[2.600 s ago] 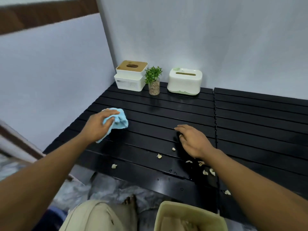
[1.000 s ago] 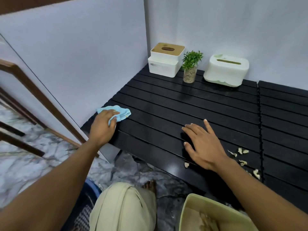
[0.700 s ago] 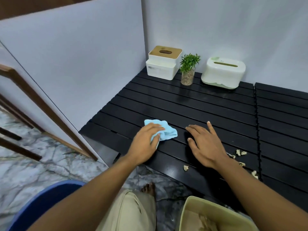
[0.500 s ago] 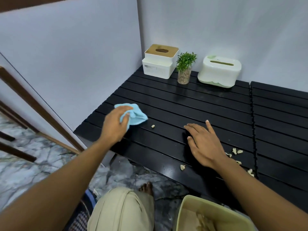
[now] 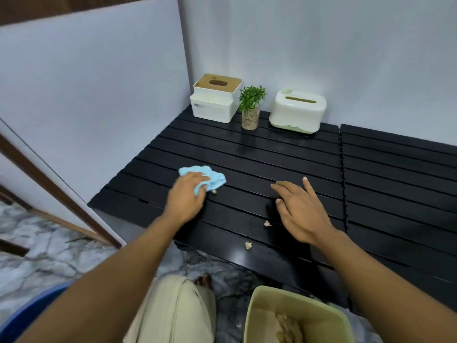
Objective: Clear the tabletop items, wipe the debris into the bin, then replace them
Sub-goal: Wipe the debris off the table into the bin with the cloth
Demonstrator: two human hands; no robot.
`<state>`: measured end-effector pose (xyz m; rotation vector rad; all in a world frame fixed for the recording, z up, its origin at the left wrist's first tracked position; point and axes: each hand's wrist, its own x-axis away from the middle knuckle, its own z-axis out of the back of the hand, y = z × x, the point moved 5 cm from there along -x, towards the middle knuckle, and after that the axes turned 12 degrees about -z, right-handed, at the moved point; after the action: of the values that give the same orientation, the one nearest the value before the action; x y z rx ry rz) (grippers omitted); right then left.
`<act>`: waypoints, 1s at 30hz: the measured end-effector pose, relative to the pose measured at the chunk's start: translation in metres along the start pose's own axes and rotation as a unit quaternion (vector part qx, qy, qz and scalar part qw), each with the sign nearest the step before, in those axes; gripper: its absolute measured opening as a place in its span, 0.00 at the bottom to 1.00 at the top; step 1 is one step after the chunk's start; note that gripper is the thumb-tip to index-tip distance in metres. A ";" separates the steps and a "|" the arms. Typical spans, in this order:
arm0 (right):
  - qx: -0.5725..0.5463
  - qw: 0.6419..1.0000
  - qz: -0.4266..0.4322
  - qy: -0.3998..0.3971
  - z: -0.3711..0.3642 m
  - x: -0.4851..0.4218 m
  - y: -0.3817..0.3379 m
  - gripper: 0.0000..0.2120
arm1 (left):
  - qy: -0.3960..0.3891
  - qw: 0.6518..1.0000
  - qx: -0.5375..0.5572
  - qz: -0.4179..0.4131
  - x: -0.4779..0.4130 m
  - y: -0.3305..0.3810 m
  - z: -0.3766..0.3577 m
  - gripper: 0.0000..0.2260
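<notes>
My left hand (image 5: 186,199) grips a crumpled light blue cloth (image 5: 214,179) and presses it on the black slatted table (image 5: 284,157), with a pale crumb (image 5: 214,191) at the cloth's edge. My right hand (image 5: 300,211) lies flat on the slats with fingers spread, holding nothing. Two more pale crumbs (image 5: 266,223) (image 5: 248,245) lie near the front edge, left of that hand. A pale green bin (image 5: 257,308) stands on the floor below the table edge with scraps inside.
At the back against the wall stand a white tissue box with a wooden lid (image 5: 215,101), a small potted plant (image 5: 251,107) and a white and green tissue box (image 5: 298,111). A second black slatted panel (image 5: 400,174) adjoins on the right. My knee (image 5: 173,310) is below.
My left hand has swept the cloth rightward along the slats, pushing a crumb toward the right hand. A second crumb now shows beside the right hand, which has stayed in place.
</notes>
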<state>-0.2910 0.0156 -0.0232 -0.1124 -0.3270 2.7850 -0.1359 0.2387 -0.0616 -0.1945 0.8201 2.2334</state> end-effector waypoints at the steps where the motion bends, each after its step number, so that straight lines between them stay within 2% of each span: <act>1: -0.007 1.000 -0.011 0.003 0.004 0.004 0.007 0.25 | -0.011 1.000 0.022 -0.011 0.000 0.021 -0.017 0.14; 7: -0.015 0.996 -0.093 0.012 0.014 0.036 0.068 0.21 | -0.023 0.985 0.162 -0.054 0.009 0.148 -0.084 0.09; 9: -0.017 0.994 -0.103 0.020 0.015 0.050 0.087 0.21 | -0.026 0.980 0.195 -0.036 0.002 0.154 -0.085 0.09; 13: -0.047 0.984 -0.166 0.036 0.012 0.080 0.125 0.22 | -0.016 0.972 0.236 0.007 -0.019 0.124 -0.051 0.09; 15: -0.043 0.984 -0.172 0.034 0.005 0.091 0.136 0.25 | 0.035 0.971 0.232 0.037 -0.020 0.105 -0.029 0.09; 17: -0.049 0.984 -0.169 0.037 0.001 0.094 0.139 0.26 | 0.070 0.979 0.182 0.058 -0.007 0.090 -0.015 0.09; 22: -0.070 0.982 -0.167 0.057 0.001 0.092 0.140 0.26 | 0.066 0.996 0.050 0.039 0.036 0.088 -0.030 0.09; 26: -0.069 0.982 -0.166 0.064 0.001 0.093 0.139 0.22 | 0.106 0.991 0.052 0.065 0.047 0.132 -0.055 0.08; 30: -0.092 0.979 -0.167 0.069 0.003 0.094 0.140 0.21 | 0.066 0.991 0.104 0.048 0.051 0.205 -0.101 0.09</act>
<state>-0.4239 -0.0817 -0.0570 -0.2687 -0.5172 2.3963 -0.3241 0.0996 -0.0576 -0.2087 1.1481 2.2239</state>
